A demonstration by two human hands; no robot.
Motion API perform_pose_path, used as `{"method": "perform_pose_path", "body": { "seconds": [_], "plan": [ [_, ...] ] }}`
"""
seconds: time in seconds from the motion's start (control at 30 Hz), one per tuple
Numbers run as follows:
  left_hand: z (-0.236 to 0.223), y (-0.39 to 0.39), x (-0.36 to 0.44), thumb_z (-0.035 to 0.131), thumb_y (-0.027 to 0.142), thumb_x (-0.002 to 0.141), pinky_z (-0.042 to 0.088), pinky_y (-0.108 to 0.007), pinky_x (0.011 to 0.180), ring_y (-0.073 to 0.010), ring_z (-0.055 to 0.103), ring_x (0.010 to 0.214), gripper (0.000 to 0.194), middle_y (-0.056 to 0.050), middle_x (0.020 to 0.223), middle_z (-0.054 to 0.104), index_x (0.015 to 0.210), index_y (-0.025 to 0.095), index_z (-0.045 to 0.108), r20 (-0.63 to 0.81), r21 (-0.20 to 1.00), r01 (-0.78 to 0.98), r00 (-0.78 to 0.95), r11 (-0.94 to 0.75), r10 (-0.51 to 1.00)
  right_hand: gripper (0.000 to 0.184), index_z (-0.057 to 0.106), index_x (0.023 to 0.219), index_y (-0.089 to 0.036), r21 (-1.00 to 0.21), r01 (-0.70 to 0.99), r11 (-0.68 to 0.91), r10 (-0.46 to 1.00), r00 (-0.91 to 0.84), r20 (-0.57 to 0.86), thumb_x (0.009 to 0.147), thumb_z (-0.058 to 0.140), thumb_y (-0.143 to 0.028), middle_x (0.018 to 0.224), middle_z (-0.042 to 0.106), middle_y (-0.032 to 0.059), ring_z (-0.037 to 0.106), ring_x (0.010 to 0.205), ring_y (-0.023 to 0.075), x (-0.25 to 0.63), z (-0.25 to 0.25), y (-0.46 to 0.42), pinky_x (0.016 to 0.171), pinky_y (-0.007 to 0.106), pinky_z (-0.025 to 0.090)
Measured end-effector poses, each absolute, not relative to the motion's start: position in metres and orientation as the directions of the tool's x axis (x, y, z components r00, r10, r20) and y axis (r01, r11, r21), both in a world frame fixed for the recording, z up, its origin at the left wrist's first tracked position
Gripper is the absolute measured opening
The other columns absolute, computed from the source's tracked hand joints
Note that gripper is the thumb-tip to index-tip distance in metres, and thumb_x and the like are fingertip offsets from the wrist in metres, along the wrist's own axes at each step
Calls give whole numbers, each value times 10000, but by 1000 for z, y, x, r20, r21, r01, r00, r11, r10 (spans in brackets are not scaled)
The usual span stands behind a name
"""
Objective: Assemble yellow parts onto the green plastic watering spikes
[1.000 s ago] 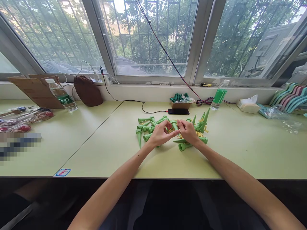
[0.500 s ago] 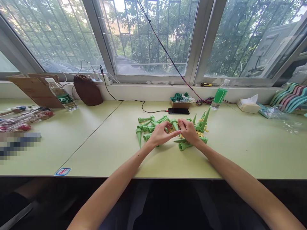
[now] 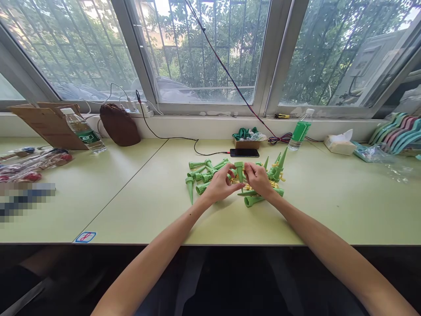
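Note:
Between my hands a green watering spike stands nearly upright, wide ribbed cap up and pointed end down. My left hand holds it, the curled fingers at the cap and the thumb low near the tip. My right hand is closed in a pinch right beside the cap; what its fingertips hold is hidden. To the left of my hands lies a pile of green spikes. Several more spikes and small yellow valve pieces lie around and behind my right hand.
Behind the pile lie a black phone with a cable and a small box. Water bottles stand at the back right and back left. Further right are a tissue pack and hangers; bagged items lie far left.
The spike between my hands has swung from a slant to nearly upright. Both hands stay in almost the same place.

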State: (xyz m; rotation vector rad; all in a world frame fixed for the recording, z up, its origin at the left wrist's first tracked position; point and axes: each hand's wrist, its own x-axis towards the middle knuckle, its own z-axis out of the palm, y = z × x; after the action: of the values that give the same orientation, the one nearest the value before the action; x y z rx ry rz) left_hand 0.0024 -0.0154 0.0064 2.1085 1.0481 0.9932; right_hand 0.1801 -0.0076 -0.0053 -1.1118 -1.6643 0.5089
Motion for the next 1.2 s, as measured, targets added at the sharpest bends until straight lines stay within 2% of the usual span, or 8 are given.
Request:
{"method": "perform_pose_path", "body": {
  "seconds": [0.3, 0.63, 0.83, 1.07, 1.2],
  "plan": [
    [4, -13, 2, 746, 426, 751, 444, -231, 566, -67, 524, 576, 516, -2, 977, 583, 1129, 244, 446, 366, 757, 393, 407, -522, 837, 527, 392, 649, -229, -803, 368, 469, 873, -58, 484, 955, 386, -658, 502, 432, -17, 381, 466, 126, 180, -5, -8, 452, 282, 294],
    [2, -13, 2, 739, 337, 757, 447, -218, 568, -61, 513, 585, 471, 2, 978, 569, 1117, 250, 448, 420, 737, 369, 406, -566, 812, 525, 404, 652, -226, -874, 213, 438, 899, -80, 431, 929, 440, -671, 520, 410, -34, 377, 425, 104, 178, -7, -8, 419, 268, 301],
    [1, -13, 2, 702, 279, 778, 456, -221, 581, -62, 509, 593, 416, 7, 968, 561, 1109, 250, 453, 447, 715, 373, 406, -591, 797, 526, 410, 648, -226, -871, 234, 432, 902, -90, 423, 933, 429, -667, 509, 410, -31, 378, 424, 109, 179, -7, -8, 418, 270, 299],
    [-5, -8, 1, 628, 203, 825, 474, -211, 584, -69, 512, 630, 352, -11, 981, 545, 1141, 247, 482, 556, 655, 330, 399, -680, 729, 538, 413, 628, -223, -875, 223, 431, 903, -111, 416, 926, 435, -671, 508, 400, -31, 367, 417, 107, 178, -7, -7, 422, 275, 299],
    [-9, -5, 0, 613, 166, 831, 471, -208, 572, -47, 499, 584, 361, -10, 997, 532, 1161, 245, 492, 589, 613, 351, 393, -708, 706, 544, 411, 629, -221, -867, 229, 442, 897, -117, 427, 933, 420, -672, 512, 400, -32, 370, 425, 106, 178, -8, -6, 433, 272, 304]
  ]
}}
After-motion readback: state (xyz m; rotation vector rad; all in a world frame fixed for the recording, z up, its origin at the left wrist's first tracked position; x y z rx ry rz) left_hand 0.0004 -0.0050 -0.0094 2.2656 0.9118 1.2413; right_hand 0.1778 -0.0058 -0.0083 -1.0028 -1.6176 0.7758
